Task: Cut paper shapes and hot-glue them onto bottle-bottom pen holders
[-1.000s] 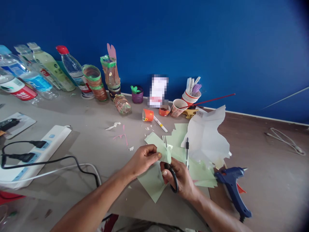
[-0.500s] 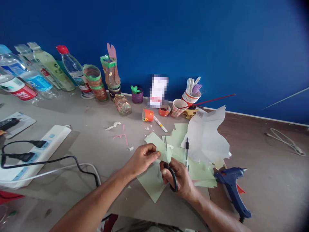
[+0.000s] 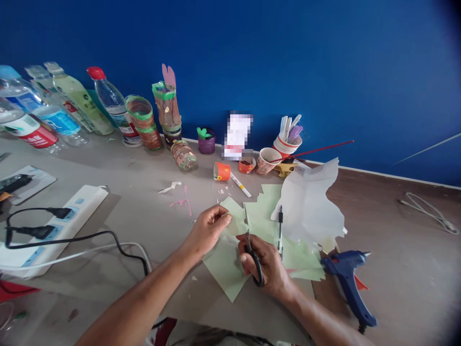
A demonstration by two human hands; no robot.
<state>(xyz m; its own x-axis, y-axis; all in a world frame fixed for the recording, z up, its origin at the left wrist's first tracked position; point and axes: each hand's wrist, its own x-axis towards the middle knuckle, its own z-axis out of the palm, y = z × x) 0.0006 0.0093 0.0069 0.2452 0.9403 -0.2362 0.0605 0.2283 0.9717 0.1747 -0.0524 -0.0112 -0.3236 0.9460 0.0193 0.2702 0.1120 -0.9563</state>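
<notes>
Between the thumb and fingers of my left hand is a small piece of light green paper. My right hand grips black-handled scissors, their blades pointing away from me, just right of that piece. Under both hands lies a larger green sheet. More green paper with jagged cut edges spreads behind and to the right, a black pen lying on it. Whether the blades touch the held piece is hard to tell.
A crumpled white sheet and a blue glue gun lie on the right. At left are a power strip with cables and several bottles. Along the wall stand decorated containers, paper cups and a marker.
My left hand has moved slightly left and up with the green piece, away from the scissors. A curled flap by the blades no longer shows. The right hand has barely moved.
</notes>
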